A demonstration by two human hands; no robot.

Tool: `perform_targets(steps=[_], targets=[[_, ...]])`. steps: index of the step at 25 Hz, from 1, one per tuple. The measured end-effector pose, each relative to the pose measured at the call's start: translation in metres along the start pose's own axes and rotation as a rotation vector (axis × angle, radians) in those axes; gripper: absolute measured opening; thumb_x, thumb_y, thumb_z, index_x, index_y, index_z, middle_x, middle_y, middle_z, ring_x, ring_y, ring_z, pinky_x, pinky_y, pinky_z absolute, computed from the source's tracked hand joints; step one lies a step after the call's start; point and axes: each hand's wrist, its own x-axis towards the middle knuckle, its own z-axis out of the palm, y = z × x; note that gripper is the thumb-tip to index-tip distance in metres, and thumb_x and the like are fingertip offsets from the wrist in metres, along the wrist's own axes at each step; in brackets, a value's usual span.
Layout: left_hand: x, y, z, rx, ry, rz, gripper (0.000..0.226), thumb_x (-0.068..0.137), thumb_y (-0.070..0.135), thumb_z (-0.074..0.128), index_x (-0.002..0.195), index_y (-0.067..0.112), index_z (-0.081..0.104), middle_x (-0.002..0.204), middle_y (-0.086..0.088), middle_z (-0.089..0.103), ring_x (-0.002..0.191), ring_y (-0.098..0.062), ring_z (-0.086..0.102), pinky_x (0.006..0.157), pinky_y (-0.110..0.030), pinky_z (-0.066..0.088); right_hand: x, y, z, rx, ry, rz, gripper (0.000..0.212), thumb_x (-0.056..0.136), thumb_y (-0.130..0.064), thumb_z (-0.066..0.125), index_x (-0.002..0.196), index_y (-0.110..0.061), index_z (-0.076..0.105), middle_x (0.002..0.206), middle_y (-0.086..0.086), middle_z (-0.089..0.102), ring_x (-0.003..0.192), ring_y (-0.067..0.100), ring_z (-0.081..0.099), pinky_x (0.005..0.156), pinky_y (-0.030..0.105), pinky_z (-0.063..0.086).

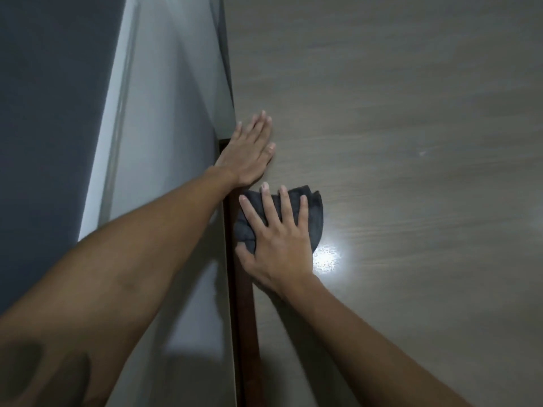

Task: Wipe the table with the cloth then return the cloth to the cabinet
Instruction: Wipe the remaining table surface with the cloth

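Observation:
A dark grey cloth (311, 212) lies bunched on the grey wood-grain table (411, 142), close to its left edge. My right hand (279, 239) presses flat on the cloth with fingers spread and straight, covering most of it. My left hand (249, 148) rests flat on the table just beyond the cloth, fingers straight and together, at the table's left edge. The cabinet is not in view.
A dark brown strip (245, 318) runs along the table's left edge. Left of it is a pale glossy surface (164, 142) and a dark blue-grey wall (44, 113). A bright light reflection (326, 257) shines on the table beside the cloth.

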Motion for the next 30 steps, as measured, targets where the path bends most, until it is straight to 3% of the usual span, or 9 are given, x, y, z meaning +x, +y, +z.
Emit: perform_targets(steps=[3,7,14,21,25,30], targets=[[0.009,-0.005,0.000,-0.047,0.029,-0.002,0.060,0.108,0.033,0.017,0.156,0.006,-0.006,0.166,-0.009,-0.011,0.153,-0.019,-0.012,0.123,-0.038,-0.010,-0.043,-0.004,0.004,0.054,0.022,-0.070,0.077,0.089,-0.057,0.049,0.160,-0.032,0.031,0.169,0.005,0.023,0.156,0.034,0.018,0.122,0.062,0.013],[0.025,-0.016,-0.003,-0.096,0.050,-0.038,0.060,0.108,0.033,0.018,0.157,0.007,-0.004,0.166,-0.008,-0.009,0.153,-0.019,-0.010,0.123,-0.036,-0.010,-0.114,-0.006,0.007,0.040,0.124,-0.152,0.076,0.076,-0.055,0.056,0.148,-0.031,0.055,0.159,0.004,0.043,0.144,0.033,0.044,0.112,0.059,0.033],[0.046,-0.030,-0.006,-0.116,0.084,-0.057,0.059,0.108,0.035,0.017,0.157,0.008,-0.003,0.166,-0.007,-0.009,0.153,-0.017,-0.010,0.123,-0.034,-0.010,0.047,-0.003,0.006,0.074,0.047,0.026,0.078,0.090,-0.055,0.048,0.161,-0.027,0.030,0.169,0.008,0.022,0.157,0.033,0.017,0.124,0.061,0.010],[0.048,-0.026,-0.008,-0.101,0.077,-0.112,0.059,0.108,0.036,0.015,0.158,0.010,-0.005,0.166,-0.006,-0.013,0.152,-0.016,-0.014,0.119,-0.030,-0.015,-0.041,0.000,0.016,0.138,0.036,-0.090,0.081,0.084,-0.054,0.057,0.158,-0.027,0.037,0.169,0.003,0.024,0.157,0.028,0.017,0.122,0.058,0.017],[0.049,-0.022,-0.005,-0.137,0.073,-0.171,0.058,0.108,0.035,0.015,0.157,0.010,-0.005,0.165,-0.007,-0.015,0.152,-0.017,-0.015,0.119,-0.033,-0.015,0.010,0.009,0.009,0.122,0.033,-0.061,0.072,0.096,-0.059,0.041,0.161,-0.029,0.030,0.170,0.002,0.020,0.158,0.027,0.012,0.125,0.057,0.009],[0.053,-0.015,-0.003,-0.151,0.121,-0.223,0.058,0.108,0.033,0.017,0.158,0.007,0.001,0.166,-0.009,-0.011,0.153,-0.020,-0.011,0.119,-0.034,-0.012,0.030,0.073,0.002,0.102,0.114,-0.024,0.067,0.097,-0.061,0.039,0.157,-0.031,0.039,0.166,0.001,0.032,0.155,0.026,0.025,0.125,0.056,0.012]])
